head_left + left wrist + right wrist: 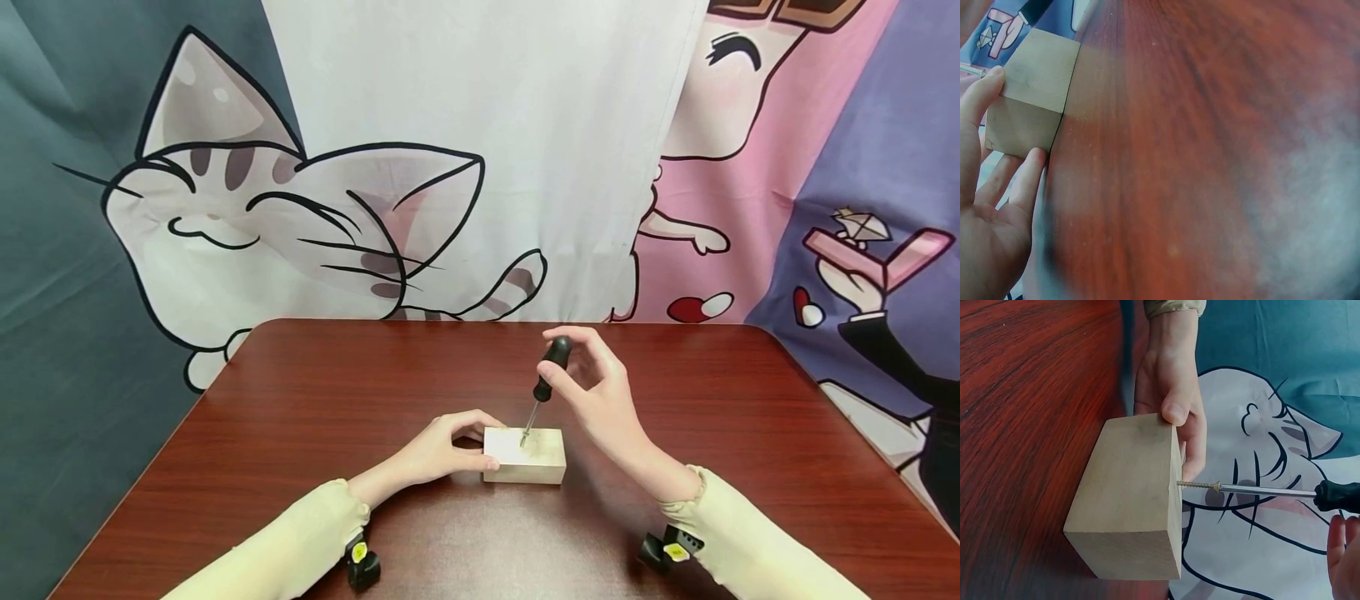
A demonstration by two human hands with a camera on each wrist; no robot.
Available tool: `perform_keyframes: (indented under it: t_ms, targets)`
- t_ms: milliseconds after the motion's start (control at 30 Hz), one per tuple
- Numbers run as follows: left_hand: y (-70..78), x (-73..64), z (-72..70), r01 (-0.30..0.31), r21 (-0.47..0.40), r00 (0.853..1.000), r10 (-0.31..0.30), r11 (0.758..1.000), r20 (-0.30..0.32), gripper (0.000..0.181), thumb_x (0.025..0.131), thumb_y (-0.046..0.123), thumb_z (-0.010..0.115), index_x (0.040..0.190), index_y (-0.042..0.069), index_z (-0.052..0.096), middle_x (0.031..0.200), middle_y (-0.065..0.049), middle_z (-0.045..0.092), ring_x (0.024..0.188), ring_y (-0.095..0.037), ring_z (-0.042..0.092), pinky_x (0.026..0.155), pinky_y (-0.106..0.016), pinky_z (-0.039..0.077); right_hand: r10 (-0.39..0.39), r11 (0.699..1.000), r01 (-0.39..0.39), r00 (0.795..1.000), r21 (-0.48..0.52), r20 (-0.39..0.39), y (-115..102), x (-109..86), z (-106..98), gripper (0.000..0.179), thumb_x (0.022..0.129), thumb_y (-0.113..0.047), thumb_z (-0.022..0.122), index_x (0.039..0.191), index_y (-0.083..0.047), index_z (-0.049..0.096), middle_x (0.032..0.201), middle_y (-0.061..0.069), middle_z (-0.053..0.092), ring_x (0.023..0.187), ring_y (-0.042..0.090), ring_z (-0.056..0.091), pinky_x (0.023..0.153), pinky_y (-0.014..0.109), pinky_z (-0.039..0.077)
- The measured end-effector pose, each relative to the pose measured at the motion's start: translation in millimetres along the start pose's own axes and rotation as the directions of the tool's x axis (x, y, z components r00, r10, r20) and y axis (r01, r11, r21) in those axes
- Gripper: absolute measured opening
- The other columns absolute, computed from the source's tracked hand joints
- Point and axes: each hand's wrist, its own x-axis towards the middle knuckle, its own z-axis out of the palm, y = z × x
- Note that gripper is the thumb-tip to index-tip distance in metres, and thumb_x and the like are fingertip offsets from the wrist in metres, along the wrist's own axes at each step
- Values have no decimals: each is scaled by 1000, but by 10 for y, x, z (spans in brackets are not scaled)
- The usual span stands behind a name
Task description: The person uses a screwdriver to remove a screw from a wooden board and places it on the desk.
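A pale wooden block [517, 472] lies on the table. My left hand [438, 446] grips its left end, with the thumb on the near side and the fingers behind; the left wrist view shows the same block [1038, 72] between thumb and fingers. A brass-coloured screw [1197, 485] stands in the block's top face, much of its thread still exposed. The screwdriver [1266, 490] meets the screw head with its tip. In the head view my right hand [600, 396] holds the screwdriver's black handle [553, 367] between thumb and fingers, the tool tilted slightly right.
The reddish-brown wooden table [337, 375] stretches around the block. Behind it hangs a cloth backdrop [480, 83] with cartoon drawings. A small black wrist camera is strapped below each sleeve [292, 533].
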Motion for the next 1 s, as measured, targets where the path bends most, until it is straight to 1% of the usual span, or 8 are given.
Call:
perform_keyframes:
  t_ms: [100, 300, 433, 533, 567, 667, 800, 1000]
  targets:
    - [7, 3, 1, 1, 0, 1000, -1, 1000, 1, 43, 81, 29, 82, 121, 28, 65, 109, 7, 71, 100, -7, 66, 89, -25, 54, 9, 1000, -9, 1000, -13, 6, -4, -10, -16, 37, 90, -5, 71, 125, -8, 61, 87, -3, 63, 66, 11, 62, 64, 20, 48]
    - [15, 5, 1, 7, -1, 1000, -7, 1000, 4, 43, 81, 30, 83, 120, 29, 66, 110, 8, 71, 101, -7, 66, 90, -25, 54, -16, 1000, 16, 998, 12, 61, 9, 2, -60, 43, 98, -2, 57, 139, -12, 54, 105, -3, 66, 93, 9, 66, 85, 20, 54]
    - [8, 4, 6, 3, 0, 1000, -3, 1000, 3, 42, 81, 30, 82, 120, 29, 66, 110, 7, 71, 100, -7, 66, 90, -26, 54, -20, 998, 15, 996, 57, 89, 17, 12, -64, 43, 99, 1, 46, 141, -11, 51, 110, -2, 69, 99, 11, 69, 84, 25, 57]
    - [2, 5, 7, 1, -1, 1000, -1, 1000, 2, 43, 81, 30, 82, 120, 29, 66, 111, 7, 71, 101, -7, 66, 90, -26, 54, -18, 996, 11, 997, 88, 77, 16, 19, -43, 35, 99, 1, 50, 133, -4, 54, 111, -2, 69, 101, 11, 69, 86, 26, 57]
    - [3, 5, 6, 2, -1, 1000, -2, 1000, 0, 43, 81, 29, 82, 120, 29, 66, 111, 7, 71, 101, -7, 66, 90, -26, 54, -17, 997, 11, 998, 82, 65, 17, 20, -36, 32, 98, 0, 54, 130, -2, 55, 110, -2, 68, 99, 10, 68, 87, 25, 56]
    - [-1, 7, 7, 1, -2, 1000, -1, 1000, -1, 43, 81, 29, 83, 120, 28, 66, 110, 7, 71, 101, -7, 66, 90, -25, 54, -13, 1000, 13, 1000, 23, 19, 7, 13, -21, 31, 93, -3, 66, 123, -3, 59, 104, -6, 63, 82, 7, 64, 74, 18, 53]
    - [1, 6, 8, -4, -3, 1000, 4, 1000, 0, 43, 81, 29, 83, 120, 28, 66, 110, 7, 71, 100, -7, 67, 90, -25, 54, -10, 1000, 10, 1000, -26, 2, -5, 4, -25, 34, 90, -4, 70, 123, -7, 62, 99, -3, 57, 68, 10, 58, 61, 19, 46]
    - [-6, 5, 2, 2, 0, 1000, -2, 1000, -1, 43, 80, 29, 83, 120, 28, 66, 109, 7, 71, 100, -7, 66, 90, -25, 54, -33, 999, 32, 998, 16, 46, 2, 20, -49, 40, 96, 2, 58, 135, -7, 56, 109, -1, 66, 92, 7, 66, 84, 18, 54]
